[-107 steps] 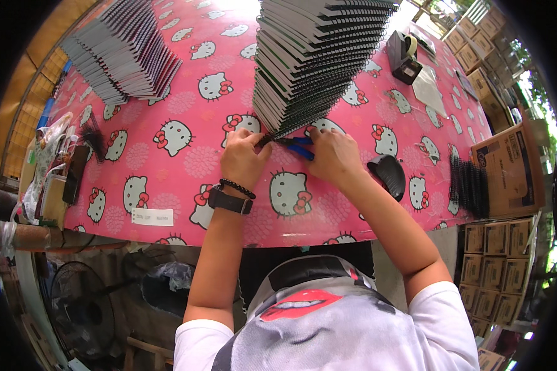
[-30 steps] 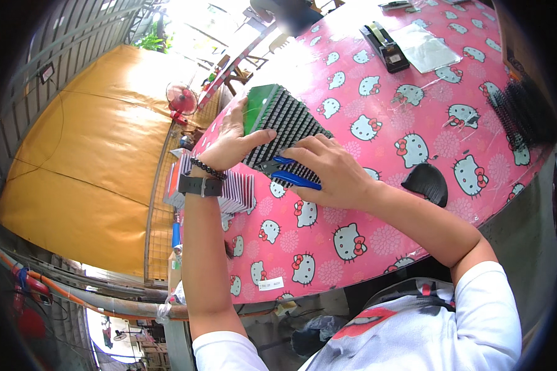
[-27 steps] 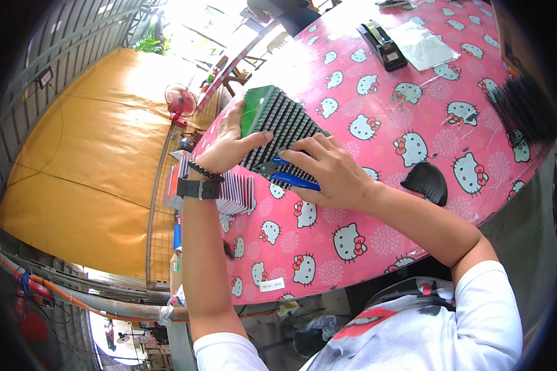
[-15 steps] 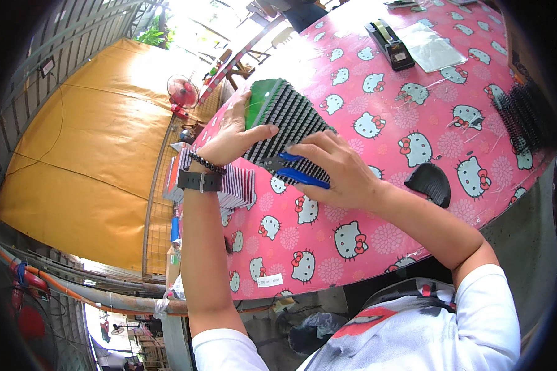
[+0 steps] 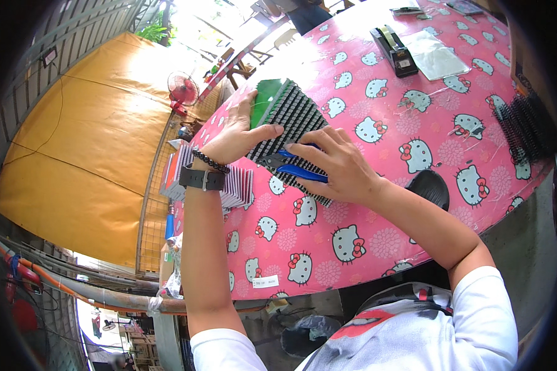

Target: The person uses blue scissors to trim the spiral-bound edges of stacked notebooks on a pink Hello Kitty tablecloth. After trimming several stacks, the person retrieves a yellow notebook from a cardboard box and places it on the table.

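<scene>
At the desk [image 5: 315,247] we have the notebook stack [image 5: 294,117] between our left hand [image 5: 238,139] and right hand [image 5: 343,164]. The left hand clasps the stack's green-covered side, thumb over the coils [image 5: 304,110]; the right, at the stack's lower right, grips blue-handled cutters [image 5: 300,173], tip against or just before the coils, we cannot tell which.

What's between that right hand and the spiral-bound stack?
Blue-handled cutters, gripped in the right hand. In the head view they overlap the spiral-bound stack; contact is unclear.
</scene>
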### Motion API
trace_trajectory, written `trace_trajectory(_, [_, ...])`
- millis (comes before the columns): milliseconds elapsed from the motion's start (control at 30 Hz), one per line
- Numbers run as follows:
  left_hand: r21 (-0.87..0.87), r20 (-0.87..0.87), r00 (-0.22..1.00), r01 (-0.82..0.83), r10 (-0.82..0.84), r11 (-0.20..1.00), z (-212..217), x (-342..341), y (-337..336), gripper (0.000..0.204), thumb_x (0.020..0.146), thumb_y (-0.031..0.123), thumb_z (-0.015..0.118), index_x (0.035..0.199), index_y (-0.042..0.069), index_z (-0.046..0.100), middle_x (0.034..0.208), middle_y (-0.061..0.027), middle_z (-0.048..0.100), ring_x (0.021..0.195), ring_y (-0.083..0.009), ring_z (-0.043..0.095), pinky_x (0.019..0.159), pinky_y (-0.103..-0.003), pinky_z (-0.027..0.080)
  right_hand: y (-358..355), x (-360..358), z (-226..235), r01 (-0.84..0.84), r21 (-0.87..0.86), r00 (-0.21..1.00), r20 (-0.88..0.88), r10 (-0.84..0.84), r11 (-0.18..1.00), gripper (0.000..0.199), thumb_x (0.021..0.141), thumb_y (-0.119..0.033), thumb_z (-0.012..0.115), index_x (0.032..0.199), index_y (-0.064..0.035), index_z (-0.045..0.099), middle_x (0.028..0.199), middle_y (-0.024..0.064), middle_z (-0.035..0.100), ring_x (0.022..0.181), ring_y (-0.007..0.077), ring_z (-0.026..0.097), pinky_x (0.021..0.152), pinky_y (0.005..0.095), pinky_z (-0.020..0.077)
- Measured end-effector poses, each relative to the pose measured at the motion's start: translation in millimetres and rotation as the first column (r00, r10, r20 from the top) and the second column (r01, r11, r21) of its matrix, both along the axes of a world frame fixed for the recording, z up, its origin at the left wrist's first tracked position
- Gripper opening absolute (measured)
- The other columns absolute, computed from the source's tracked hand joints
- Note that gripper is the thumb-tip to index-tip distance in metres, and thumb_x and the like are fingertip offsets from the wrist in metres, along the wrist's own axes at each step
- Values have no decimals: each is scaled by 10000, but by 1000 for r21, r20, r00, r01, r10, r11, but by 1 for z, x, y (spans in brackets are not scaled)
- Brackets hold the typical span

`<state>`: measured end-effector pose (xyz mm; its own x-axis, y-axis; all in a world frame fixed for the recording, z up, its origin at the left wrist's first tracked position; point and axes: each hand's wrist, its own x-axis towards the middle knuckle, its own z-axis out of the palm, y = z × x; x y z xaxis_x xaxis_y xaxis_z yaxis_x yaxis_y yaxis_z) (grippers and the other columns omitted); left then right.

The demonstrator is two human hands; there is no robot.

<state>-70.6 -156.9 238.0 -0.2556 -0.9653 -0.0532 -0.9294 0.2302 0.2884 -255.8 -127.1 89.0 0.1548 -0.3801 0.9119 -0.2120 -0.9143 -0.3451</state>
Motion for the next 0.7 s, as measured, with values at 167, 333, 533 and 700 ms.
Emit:
trace_trajectory(167, [-34,72,997,-19,21,999,3,-7,5,948,773,456,645,1440,12,138,1443,-238,186,1365,-322,173,1105,-368,179,0,3,-3,-701,538,701,399,591,469,304,779,-197,678,1030,-35,621,844,45,600,787,134,583,700,288,472])
trace_trajectory(333, [-66,98,995,-18,24,998,1,-3,4,996,745,504,652,1444,13,139,1438,-254,190,1367,-345,164,1109,-375,169,9,1,1,-634,549,768,366,526,544,346,760,-209,685,1031,-13,598,882,84,596,828,199,586,750,332,468])
trace_trajectory(533, [-71,151,987,-42,52,997,3,-8,5,1054,703,535,673,1444,11,137,1423,-263,216,1357,-360,188,1103,-385,186,14,-1,-2,-53,113,996,-65,61,992,535,698,-236,692,1174,-66,515,1040,139,527,947,314,515,835,434,425])
trace_trajectory(700, [-73,166,984,-50,62,996,3,-7,6,1098,659,524,706,1444,11,134,1416,-268,227,1346,-370,210,1096,-392,204,15,-1,-4,-36,116,997,-63,44,993,426,727,-241,681,1090,-49,567,960,105,561,875,246,553,733,354,451])
